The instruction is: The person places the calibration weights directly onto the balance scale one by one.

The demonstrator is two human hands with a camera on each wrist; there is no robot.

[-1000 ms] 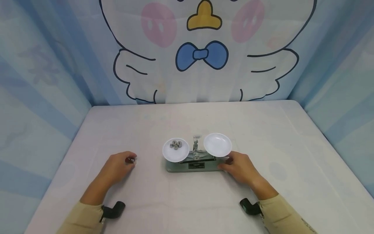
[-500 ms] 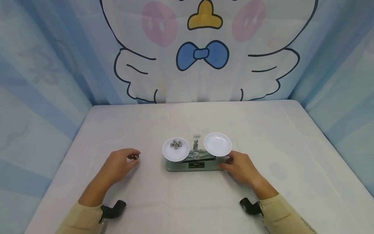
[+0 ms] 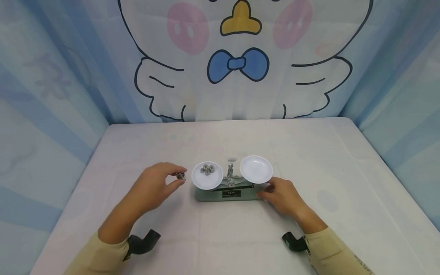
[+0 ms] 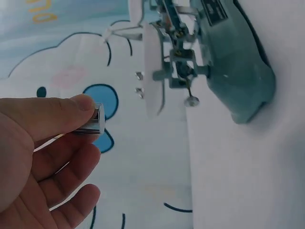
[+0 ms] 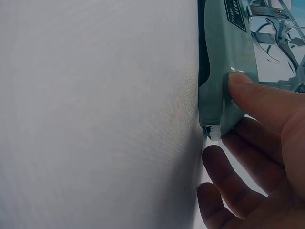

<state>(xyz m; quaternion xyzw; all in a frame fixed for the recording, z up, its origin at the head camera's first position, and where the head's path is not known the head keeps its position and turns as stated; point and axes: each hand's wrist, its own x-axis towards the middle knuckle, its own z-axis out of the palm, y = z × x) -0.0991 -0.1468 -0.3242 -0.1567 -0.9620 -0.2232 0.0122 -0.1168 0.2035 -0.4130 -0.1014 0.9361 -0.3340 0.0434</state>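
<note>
A green balance scale (image 3: 209, 195) with two white pans stands mid-table. Several small metal weights (image 3: 207, 169) sit together on its left pan (image 3: 197, 179); the right pan (image 3: 256, 169) is bare and rides higher. Just left of the left pan, my left hand (image 3: 156, 187) pinches another shiny metal weight (image 4: 97, 121) between thumb and index finger, held up off the table. My right hand (image 3: 283, 196) grips the right end of the scale's base (image 5: 233, 62), thumb on the front face and fingers behind the end.
A white cloth covers the table (image 3: 227, 236). Behind it hangs a curtain (image 3: 237, 99) with a cartoon print, and more blue curtains close in both sides. A black wrist camera (image 3: 144, 242) is strapped at each sleeve.
My left hand has risen and moved right toward the left pan, carrying the pinched weight. The right hand stays on the scale's base, and the scale has not moved.
</note>
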